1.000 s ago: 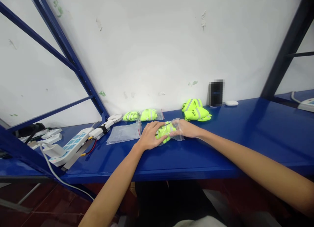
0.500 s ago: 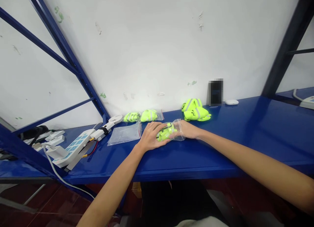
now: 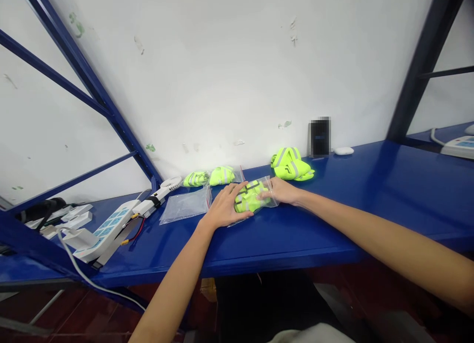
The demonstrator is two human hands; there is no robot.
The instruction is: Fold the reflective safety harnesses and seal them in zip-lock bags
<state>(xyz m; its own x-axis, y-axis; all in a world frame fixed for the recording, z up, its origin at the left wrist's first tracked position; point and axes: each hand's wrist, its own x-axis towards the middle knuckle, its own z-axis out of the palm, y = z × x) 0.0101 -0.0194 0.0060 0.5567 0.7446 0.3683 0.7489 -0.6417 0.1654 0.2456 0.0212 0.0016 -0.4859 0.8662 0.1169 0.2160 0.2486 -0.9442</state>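
Note:
A clear plastic bag with a folded neon-yellow reflective vest (image 3: 251, 198) inside lies on the blue shelf (image 3: 333, 219). My left hand (image 3: 223, 208) rests on its left side, fingers wrapped over the bundle. My right hand (image 3: 282, 191) pinches the bag's right end. An empty clear zip bag (image 3: 185, 207) lies just left of my left hand. Two bagged vests (image 3: 213, 176) sit behind by the wall, and a loose folded vest (image 3: 291, 164) lies behind my right hand.
A white power strip (image 3: 107, 228) with cables and a small white handheld fan (image 3: 163, 191) lie at the left. A dark phone-like object (image 3: 320, 137) leans on the wall beside a small white case (image 3: 343, 150). Blue rack posts (image 3: 418, 71) stand at both sides.
Both hands have kept hold of the bagged vest and shifted it slightly; more of the vest now sits inside the bag. The camera has turned a little to the right.

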